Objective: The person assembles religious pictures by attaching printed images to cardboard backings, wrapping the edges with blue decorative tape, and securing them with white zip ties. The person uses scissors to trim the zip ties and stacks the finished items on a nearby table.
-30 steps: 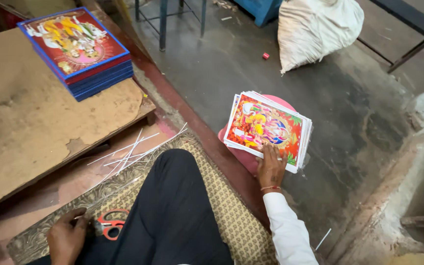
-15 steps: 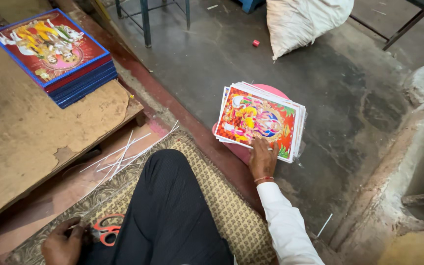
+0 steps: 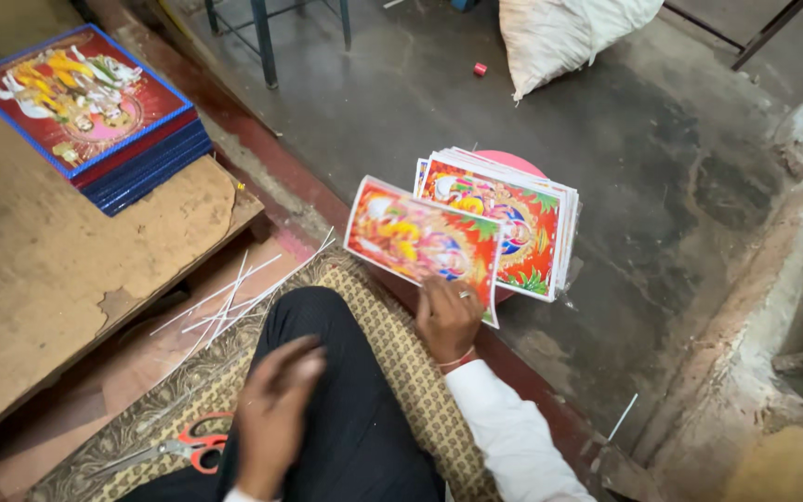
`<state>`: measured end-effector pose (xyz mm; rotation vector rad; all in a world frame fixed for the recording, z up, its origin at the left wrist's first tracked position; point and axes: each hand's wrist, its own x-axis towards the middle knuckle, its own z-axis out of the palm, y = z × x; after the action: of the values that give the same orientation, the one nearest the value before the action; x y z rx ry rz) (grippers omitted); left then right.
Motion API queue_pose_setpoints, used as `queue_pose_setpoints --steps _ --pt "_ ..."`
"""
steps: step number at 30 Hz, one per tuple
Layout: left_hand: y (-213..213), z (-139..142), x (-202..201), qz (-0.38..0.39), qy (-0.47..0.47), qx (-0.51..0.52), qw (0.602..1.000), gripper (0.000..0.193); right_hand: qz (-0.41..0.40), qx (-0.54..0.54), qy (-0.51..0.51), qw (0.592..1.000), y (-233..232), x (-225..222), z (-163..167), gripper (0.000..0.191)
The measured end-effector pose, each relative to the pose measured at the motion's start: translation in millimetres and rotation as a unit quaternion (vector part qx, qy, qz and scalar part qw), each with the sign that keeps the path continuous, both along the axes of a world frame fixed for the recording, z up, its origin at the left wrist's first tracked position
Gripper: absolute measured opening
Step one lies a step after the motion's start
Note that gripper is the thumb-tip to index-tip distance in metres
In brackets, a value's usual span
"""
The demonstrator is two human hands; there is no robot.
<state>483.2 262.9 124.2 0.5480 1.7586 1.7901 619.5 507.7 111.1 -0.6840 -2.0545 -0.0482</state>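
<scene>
My right hand (image 3: 448,318) grips the lower edge of one colourful printed picture sheet (image 3: 420,244) and holds it lifted, tilted to the left of the stack of similar prints (image 3: 522,218). That stack rests on a pink round stool (image 3: 513,163) on the floor. My left hand (image 3: 276,409) hovers blurred over my dark trouser leg, fingers apart, holding nothing. Red-handled scissors (image 3: 188,448) lie on the patterned mat (image 3: 392,316) just left of that hand.
A worn brown board (image 3: 48,279) at left carries a stack of blue-framed pictures (image 3: 95,107). Thin white strips (image 3: 234,297) lie beside the mat. A white sack (image 3: 569,33), metal stool legs (image 3: 267,42) and a small red cap (image 3: 480,69) are on the concrete floor. A rough concrete ledge (image 3: 792,232) runs at right.
My right hand has lifted one print off the stack and drawn it leftward. My left hand left the scissors and rose over my leg.
</scene>
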Motion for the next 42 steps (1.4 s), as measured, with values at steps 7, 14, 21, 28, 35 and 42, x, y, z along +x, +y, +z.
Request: queue_pose_setpoints --steps 7,14,21,28,35,42 --pt "164.5 -40.0 10.5 -0.060 -0.264 0.067 0.960 0.042 0.115 -0.080 -0.049 0.989 -20.1 -7.8 0.0 0.018" --pt "205.2 -97.8 10.4 0.053 0.062 0.020 0.997 0.026 0.014 -0.123 -0.087 0.989 92.2 57.3 -6.3 0.040" --pt "226.7 -106.4 1.0 0.116 -0.034 0.078 0.990 0.021 -0.017 -0.099 -0.225 0.969 128.9 108.2 -32.4 0.045" --pt "233.0 -102.6 -7.1 0.079 -0.185 0.076 0.977 0.021 -0.029 -0.093 -0.132 0.986 126.0 113.6 -47.2 0.016" --pt "234.7 -82.6 -13.7 0.043 -0.402 0.067 0.912 0.022 -0.073 -0.021 -0.017 0.997 69.6 79.4 -46.2 0.004" --pt "240.2 -96.8 -11.6 0.062 -0.356 0.072 0.930 0.024 -0.076 0.021 -0.034 0.996 24.4 44.4 -46.7 0.013"
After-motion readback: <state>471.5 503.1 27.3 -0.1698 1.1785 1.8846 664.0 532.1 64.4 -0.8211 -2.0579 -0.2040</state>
